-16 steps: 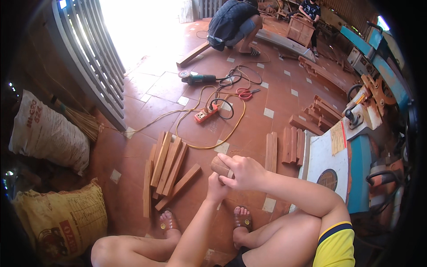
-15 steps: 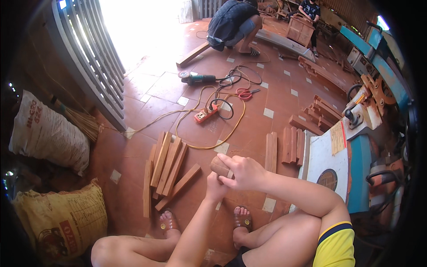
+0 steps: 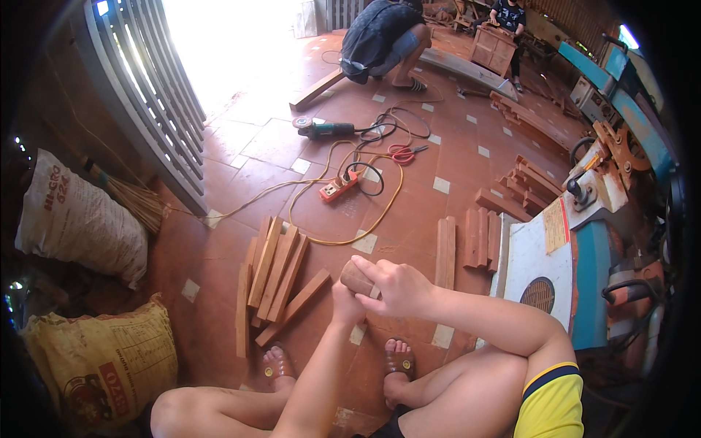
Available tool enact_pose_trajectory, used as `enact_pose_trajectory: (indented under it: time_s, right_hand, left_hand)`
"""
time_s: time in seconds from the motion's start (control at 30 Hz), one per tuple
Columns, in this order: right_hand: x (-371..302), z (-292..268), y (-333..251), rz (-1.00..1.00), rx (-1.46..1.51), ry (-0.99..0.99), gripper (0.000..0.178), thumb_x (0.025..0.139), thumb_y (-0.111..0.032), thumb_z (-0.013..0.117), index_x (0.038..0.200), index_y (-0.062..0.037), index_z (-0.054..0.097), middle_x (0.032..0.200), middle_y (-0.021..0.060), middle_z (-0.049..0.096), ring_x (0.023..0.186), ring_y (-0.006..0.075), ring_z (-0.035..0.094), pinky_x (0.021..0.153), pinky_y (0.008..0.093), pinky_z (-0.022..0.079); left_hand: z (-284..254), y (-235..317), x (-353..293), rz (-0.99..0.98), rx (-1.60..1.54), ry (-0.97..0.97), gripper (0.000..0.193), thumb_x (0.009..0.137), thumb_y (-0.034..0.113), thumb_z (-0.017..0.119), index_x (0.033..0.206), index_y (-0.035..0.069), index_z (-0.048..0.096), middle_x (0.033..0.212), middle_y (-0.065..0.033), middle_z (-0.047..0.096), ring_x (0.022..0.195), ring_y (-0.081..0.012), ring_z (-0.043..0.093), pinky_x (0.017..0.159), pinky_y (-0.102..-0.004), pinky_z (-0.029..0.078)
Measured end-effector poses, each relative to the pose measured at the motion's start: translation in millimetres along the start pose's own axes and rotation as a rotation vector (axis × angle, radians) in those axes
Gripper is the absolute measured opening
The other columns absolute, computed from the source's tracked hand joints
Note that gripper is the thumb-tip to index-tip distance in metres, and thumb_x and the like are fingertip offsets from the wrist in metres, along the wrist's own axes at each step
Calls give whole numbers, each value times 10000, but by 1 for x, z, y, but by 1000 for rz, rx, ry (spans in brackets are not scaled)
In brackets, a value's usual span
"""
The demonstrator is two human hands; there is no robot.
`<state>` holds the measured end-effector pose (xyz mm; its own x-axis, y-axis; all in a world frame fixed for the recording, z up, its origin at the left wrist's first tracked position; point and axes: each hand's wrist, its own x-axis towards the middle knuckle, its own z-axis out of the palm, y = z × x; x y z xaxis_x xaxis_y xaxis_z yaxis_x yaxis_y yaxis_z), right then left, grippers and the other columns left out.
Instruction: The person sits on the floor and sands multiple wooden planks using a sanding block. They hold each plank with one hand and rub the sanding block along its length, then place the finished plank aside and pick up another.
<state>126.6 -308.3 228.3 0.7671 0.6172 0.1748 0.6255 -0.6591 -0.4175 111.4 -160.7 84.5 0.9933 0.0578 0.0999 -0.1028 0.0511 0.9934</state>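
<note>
Just above my knees, both hands meet on a small brown piece (image 3: 355,278) with a rounded far end; whether it is wood or a folded sheet I cannot make out. My left hand (image 3: 348,305) is closed around its near side. Over its right side lie the fingers of my right hand (image 3: 398,289), gripping it with the thumb below. To the left of my hands, a loose pile of wooden strips (image 3: 276,274) rests on the tiled floor, with one strip (image 3: 293,307) lying aslant beside it.
Ahead lie an angle grinder (image 3: 328,130), red-handled scissors (image 3: 403,153) and an orange power strip (image 3: 338,187) among cables. More strips (image 3: 478,237) and a white-and-teal machine (image 3: 540,259) stand right. Sacks (image 3: 80,219) line the left. A person (image 3: 376,44) crouches; another (image 3: 507,18) sits farther back.
Both hands have shifted slightly left with the brown piece between them. Farther back, the seated person's hands have moved a little over the wooden box.
</note>
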Motion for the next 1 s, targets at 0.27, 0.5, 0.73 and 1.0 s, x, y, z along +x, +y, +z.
enact_pose_trajectory:
  time_s: [0.27, 0.5, 0.73, 1.0]
  right_hand:
    - [-1, 4, 0, -23, -46, 7, 801, 889, -381, 770, 1534, 0, 486, 874, 231, 655, 653, 376, 697, 587, 441, 600]
    - [-1, 1, -9, -40, -19, -3, 805, 884, -378, 771, 1532, 4, 486, 863, 230, 651, 646, 374, 697, 576, 439, 596]
    - [-1, 1, -5, -9, -30, 0, 795, 879, -360, 774, 1527, 4, 492, 874, 249, 661, 662, 393, 702, 594, 449, 604]
    - [0, 4, 7, 4, 67, 20, 790, 879, -368, 775, 1523, -1, 504, 924, 254, 680, 752, 406, 726, 681, 471, 626]
  left_hand:
    - [17, -8, -12, 226, 44, 14, 226, 860, 107, 819, 1047, 36, 714, 910, -44, 768, 851, -153, 733, 720, -327, 578]
    - [-9, -20, 2, -42, -77, 59, 244, 860, 109, 824, 1073, 35, 729, 964, -54, 784, 928, -167, 752, 759, -345, 590]
    - [15, -13, -8, 123, -79, -20, 201, 852, 130, 841, 987, 56, 710, 945, -33, 766, 866, -153, 734, 711, -330, 583]
    - [1, -6, 8, 2, -91, -4, 252, 853, 116, 816, 1071, 43, 716, 1041, -81, 767, 963, -180, 747, 793, -349, 596]
